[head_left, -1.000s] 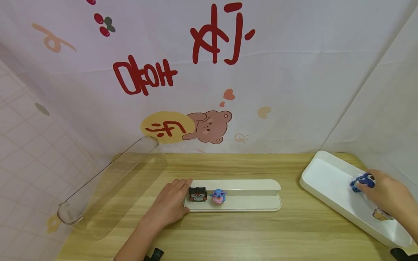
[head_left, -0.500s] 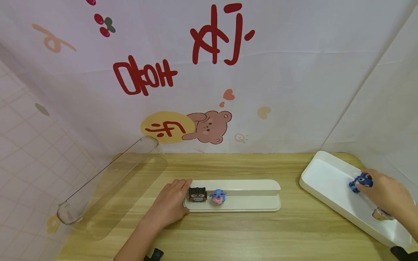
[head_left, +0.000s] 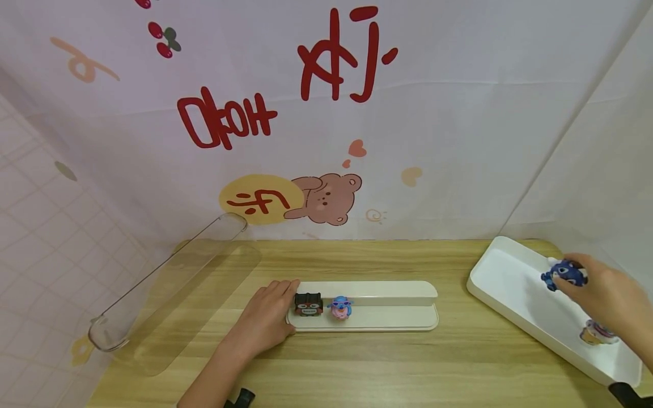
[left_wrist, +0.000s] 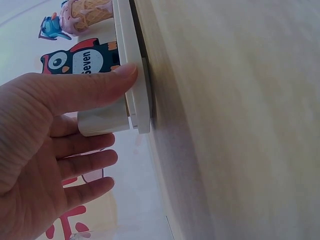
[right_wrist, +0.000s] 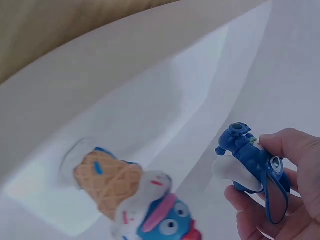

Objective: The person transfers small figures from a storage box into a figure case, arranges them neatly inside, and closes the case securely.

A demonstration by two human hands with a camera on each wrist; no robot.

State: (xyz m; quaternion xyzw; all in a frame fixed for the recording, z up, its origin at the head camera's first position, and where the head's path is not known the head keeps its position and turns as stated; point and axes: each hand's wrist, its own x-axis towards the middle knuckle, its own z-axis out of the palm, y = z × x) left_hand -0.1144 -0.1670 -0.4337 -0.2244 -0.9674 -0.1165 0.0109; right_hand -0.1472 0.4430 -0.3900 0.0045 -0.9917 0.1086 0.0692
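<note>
My left hand [head_left: 265, 314] grips the left end of a cream stepped display base [head_left: 395, 318], its thumb over the front edge and fingers behind. On the base stand a dark owl figurine [head_left: 308, 306] and, to its right, a blue figurine with a pink ice cream cone [left_wrist: 82, 14]. My right hand [head_left: 609, 294] pinches a dark blue figurine with big ears [right_wrist: 250, 160] between thumb and fingers, above the white tray [head_left: 515, 277]. In the tray lies another ice cream cone figurine [right_wrist: 112, 182], partly behind the right hand in the head view.
A clear plastic cover [head_left: 173, 289] leans at the left of the wooden table [head_left: 357, 368]. A printed white cloth [head_left: 449, 141] hangs behind the table and along its sides.
My right hand has lifted the dark blue figurine slightly up and to the left, uncovering more of the cone figurine in the tray. The left hand and the base look unmoved.
</note>
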